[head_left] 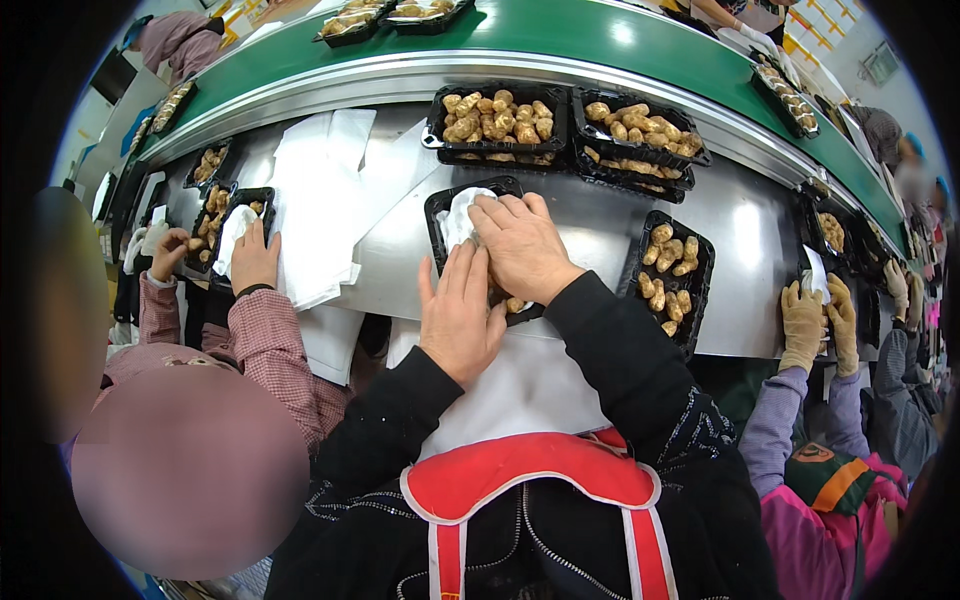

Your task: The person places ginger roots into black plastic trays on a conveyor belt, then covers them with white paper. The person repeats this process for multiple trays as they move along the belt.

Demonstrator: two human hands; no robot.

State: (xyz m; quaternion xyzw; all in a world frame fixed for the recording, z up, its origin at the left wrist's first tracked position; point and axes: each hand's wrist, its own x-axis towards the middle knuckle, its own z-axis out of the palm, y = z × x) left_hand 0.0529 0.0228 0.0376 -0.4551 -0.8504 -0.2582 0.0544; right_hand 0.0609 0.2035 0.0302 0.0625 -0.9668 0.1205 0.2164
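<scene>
A worker in a black top and red apron stands at a metal desk (395, 265), both bare hands over a black tray (436, 232) in front of them. The tray holds brown, knobbly roots (514, 304), partly covered by a crumpled white sheet (460, 213). The right hand (527, 248) lies palm down across the sheet, fingers extended; their undersides are hidden, so I cannot tell whether they pinch it. The left hand (460, 318) rests just beside it, fingers straight and thumb apart, fingertips at the sheet's lower edge.

Beyond the tray, stacked trays (495, 147) of roots stand against a green conveyor belt (560, 35). Another filled tray (703, 272) sits to the right, near the desk's edge. Loose white papers (310, 200) spread to the left. Co-workers on either side handle similar trays; the one at right wears tan gloves (803, 325).
</scene>
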